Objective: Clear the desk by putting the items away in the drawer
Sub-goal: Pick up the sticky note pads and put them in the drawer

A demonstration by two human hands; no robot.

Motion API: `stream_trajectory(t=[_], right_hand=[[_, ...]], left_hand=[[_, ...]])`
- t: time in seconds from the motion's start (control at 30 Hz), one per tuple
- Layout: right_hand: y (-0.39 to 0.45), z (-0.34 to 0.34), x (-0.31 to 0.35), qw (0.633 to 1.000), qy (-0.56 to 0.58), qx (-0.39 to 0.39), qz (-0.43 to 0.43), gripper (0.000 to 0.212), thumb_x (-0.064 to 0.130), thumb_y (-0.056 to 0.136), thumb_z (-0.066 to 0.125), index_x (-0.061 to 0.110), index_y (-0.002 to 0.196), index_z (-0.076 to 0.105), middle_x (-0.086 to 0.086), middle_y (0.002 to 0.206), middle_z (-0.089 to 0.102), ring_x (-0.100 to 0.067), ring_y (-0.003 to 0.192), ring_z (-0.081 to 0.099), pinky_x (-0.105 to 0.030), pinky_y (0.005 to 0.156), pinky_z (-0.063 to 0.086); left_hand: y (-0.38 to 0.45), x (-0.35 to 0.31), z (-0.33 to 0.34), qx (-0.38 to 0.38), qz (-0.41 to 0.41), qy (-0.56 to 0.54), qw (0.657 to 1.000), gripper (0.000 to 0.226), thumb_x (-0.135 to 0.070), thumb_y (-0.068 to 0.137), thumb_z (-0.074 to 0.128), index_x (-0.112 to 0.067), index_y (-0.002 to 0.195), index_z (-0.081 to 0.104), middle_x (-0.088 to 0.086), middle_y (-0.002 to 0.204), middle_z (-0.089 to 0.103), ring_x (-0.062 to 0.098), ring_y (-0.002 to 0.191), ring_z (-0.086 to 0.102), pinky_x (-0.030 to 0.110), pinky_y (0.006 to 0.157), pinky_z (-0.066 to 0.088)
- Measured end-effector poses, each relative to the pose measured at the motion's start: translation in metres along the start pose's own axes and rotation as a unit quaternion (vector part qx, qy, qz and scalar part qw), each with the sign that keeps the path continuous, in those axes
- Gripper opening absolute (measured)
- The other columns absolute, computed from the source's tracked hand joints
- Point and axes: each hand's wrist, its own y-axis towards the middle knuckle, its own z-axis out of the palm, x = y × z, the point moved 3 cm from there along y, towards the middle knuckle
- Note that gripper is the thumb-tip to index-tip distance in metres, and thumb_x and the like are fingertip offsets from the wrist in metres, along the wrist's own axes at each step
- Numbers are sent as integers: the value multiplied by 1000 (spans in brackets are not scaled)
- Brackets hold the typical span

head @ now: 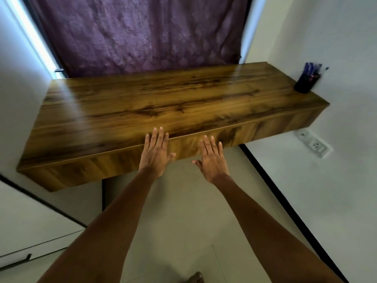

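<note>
We have both hands flat with fingers straight against the drawer front (204, 144) under the counter (163, 103), the left hand (156, 153) and right hand (212, 160) side by side and holding nothing. The drawer looks flush, so we judge this the closing push: we press evenly with both palms. A pen cup (307, 83) stands at the counter's far right corner.
</note>
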Motion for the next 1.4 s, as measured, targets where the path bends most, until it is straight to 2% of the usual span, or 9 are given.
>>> stream_trajectory(t=[0.2,0.4,0.73,1.0,1.23,1.4], right_hand=[[-26,20,-88,994,2,23,107,76,51,99,28,4,152,0,-16,160,-4,-33,148,-8,-46,120,-5],[-67,50,-186,972,17,47,230,79,53,99,27,3,151,-4,-16,160,-7,-31,148,-11,-46,121,-6],[-181,87,-334,910,42,72,406,80,53,99,26,1,150,-6,-18,159,-10,-31,148,-14,-43,118,-10],[-286,107,-405,844,39,91,526,78,53,99,23,2,150,-7,-17,159,-11,-31,147,-14,-46,121,-7],[-369,110,-417,773,37,103,625,79,53,99,23,1,150,-7,-18,159,-10,-32,147,-13,-48,121,-5],[-424,108,-403,689,46,91,718,80,54,99,22,2,150,-9,-17,159,-12,-31,147,-15,-46,121,-6]], left_hand=[[50,-102,16,32,95,16,995,75,-51,97,31,-7,151,2,16,159,-7,31,148,-7,46,121,3],[91,-216,40,44,195,35,979,78,-50,97,35,-8,152,-1,16,160,-7,31,148,-6,45,121,2],[102,-435,92,92,376,-34,921,81,-45,95,45,-9,152,-1,13,159,-11,28,147,-12,44,121,-3],[67,-581,122,118,495,-21,860,81,-48,96,40,-10,151,-7,13,158,-17,29,146,-16,45,121,-3],[15,-662,124,121,603,-15,788,78,-44,98,39,-10,151,-9,14,157,-19,29,146,-19,44,119,-7],[-26,-706,124,124,676,-14,726,79,-44,98,39,-10,150,-9,13,157,-19,29,146,-18,45,120,-5]])
